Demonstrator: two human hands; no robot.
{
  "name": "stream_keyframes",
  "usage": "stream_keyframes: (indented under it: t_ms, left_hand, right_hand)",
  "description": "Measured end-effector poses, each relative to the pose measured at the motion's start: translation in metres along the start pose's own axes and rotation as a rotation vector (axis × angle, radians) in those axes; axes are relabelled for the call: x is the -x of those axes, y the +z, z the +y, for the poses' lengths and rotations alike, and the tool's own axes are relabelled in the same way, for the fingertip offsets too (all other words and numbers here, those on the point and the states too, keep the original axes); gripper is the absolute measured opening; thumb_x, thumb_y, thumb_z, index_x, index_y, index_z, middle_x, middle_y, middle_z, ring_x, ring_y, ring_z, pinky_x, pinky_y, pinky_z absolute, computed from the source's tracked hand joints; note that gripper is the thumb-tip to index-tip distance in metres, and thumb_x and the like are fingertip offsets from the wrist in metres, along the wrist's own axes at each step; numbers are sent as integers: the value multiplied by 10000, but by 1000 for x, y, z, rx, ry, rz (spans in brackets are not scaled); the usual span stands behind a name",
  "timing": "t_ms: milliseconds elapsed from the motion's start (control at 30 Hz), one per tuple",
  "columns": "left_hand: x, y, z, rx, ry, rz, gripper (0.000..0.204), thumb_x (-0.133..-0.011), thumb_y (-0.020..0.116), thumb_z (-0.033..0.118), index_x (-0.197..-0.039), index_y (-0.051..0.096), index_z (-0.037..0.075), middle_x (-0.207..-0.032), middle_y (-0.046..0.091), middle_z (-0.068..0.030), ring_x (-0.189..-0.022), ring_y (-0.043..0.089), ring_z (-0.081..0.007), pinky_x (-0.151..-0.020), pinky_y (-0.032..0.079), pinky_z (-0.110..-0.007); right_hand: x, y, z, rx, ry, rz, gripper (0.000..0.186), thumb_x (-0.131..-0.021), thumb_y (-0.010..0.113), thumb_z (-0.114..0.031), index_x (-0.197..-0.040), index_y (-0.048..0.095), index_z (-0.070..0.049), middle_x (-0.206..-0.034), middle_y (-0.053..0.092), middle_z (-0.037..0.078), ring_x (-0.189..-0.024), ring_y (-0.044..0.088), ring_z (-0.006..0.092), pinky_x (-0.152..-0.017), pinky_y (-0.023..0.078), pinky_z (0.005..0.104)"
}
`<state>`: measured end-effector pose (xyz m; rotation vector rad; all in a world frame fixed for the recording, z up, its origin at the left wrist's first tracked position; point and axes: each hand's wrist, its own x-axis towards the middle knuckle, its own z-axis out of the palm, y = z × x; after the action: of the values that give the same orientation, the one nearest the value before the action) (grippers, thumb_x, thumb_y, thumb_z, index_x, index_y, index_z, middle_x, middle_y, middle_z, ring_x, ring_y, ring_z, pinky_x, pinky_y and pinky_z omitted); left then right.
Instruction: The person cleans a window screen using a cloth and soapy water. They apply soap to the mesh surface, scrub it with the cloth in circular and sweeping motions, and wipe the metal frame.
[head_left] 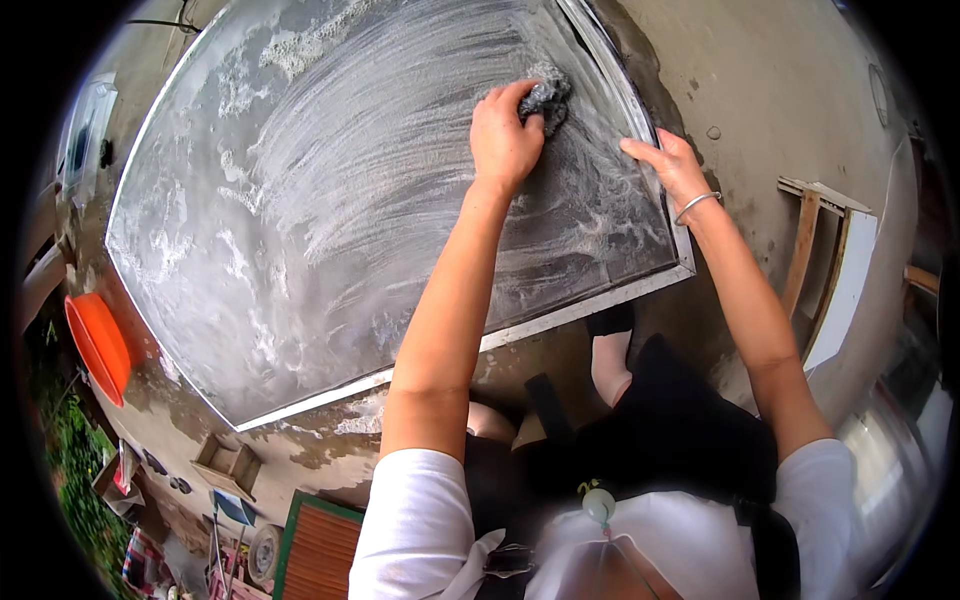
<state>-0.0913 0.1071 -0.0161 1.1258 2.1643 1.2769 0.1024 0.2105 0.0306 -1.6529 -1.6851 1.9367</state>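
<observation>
A large mesh screen panel (pixel 350 190) with a silvery metal frame fills the upper middle of the head view. Its grey mesh is wet, streaked with curved foam marks and patches of suds. My left hand (pixel 505 140) is closed round a dark grey, foamy scrubbing wad (pixel 546 95) and presses it on the mesh near the right side; whether it is cloth or scouring mesh cannot be told. On the panel's right edge, my right hand (pixel 676 170), with a bangle at its wrist, grips the frame, thumb on top and the other fingers partly hidden.
Wet concrete floor (pixel 745 90) surrounds the panel. An orange basin (pixel 98 348) stands at the left. A white-topped wooden piece (pixel 840 290) lies at the right. Lower left are a small wooden stool (pixel 226 466), a blue dustpan (pixel 234 507) and a wheel (pixel 264 553). My legs are close below the panel's near edge.
</observation>
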Motion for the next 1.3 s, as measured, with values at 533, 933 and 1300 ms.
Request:
stream_keyframes:
  t_ms: [533, 933, 1300]
  left_hand:
    - [130, -85, 12, -42, 79, -575, 291, -637, 625, 28, -920, 637, 98, -886, 604, -82, -883, 576, -295, -774, 484, -392]
    - [121, 3, 70, 319, 126, -422, 333, -674, 598, -9, -996, 621, 68, -932, 591, -127, -912, 564, -329, -803, 465, -399]
    - [147, -135, 4, -39, -133, -275, 368, -665, 599, -30, -1023, 623, 54, -969, 607, -136, -905, 591, -320, -789, 479, -377]
  right_hand:
    - [-11, 18, -8, 73, -75, 15, 367, -788, 698, -346, -957, 633, -27, -855, 613, 16, -732, 515, 91, -687, 419, 248]
    - [-20, 37, 3, 72, -149, -44, 349, -788, 699, -351, -905, 620, -32, -756, 553, -21, -671, 451, 88, -628, 392, 270]
    - [-59, 43, 24, 166, -170, -36, 379, -782, 706, -387, -878, 618, -31, -714, 499, -29, -666, 419, 91, -619, 368, 275]
